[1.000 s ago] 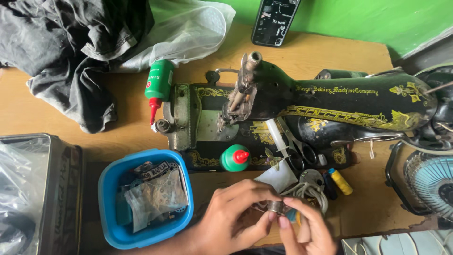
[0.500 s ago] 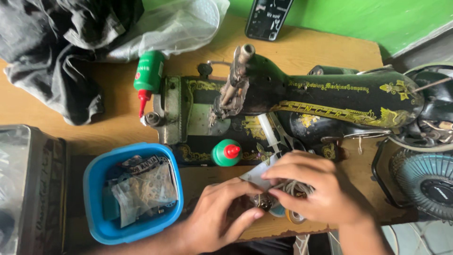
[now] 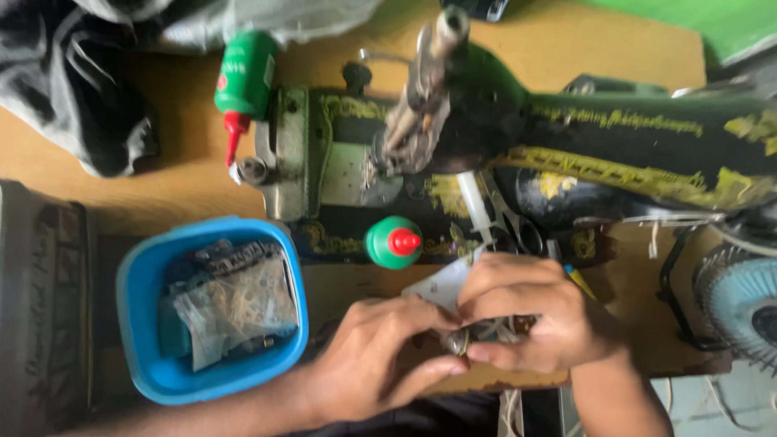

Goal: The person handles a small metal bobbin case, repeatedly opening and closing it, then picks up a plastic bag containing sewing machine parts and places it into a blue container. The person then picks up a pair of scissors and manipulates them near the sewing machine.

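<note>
Below the black gilt-patterned sewing machine (image 3: 518,154), both hands, left (image 3: 380,364) and right (image 3: 526,320), have closed together, pinching a small round metal part (image 3: 458,343).

Your right hand (image 3: 534,316) moved up and left since 1 s ago, now covering the small metal part (image 3: 458,341) w/ left hand (image 3: 380,360); camera shifted closer.

The small metal part (image 3: 458,340) pinched between the left hand (image 3: 380,356) and the right hand (image 3: 530,311) is mostly covered by fingers, too small to identify. The sewing machine (image 3: 615,146) runs off the right edge. The fan (image 3: 740,303) at right and the dark box (image 3: 40,307) at left are cut off. Packets in the blue tub (image 3: 150,279) are blurred.
</note>
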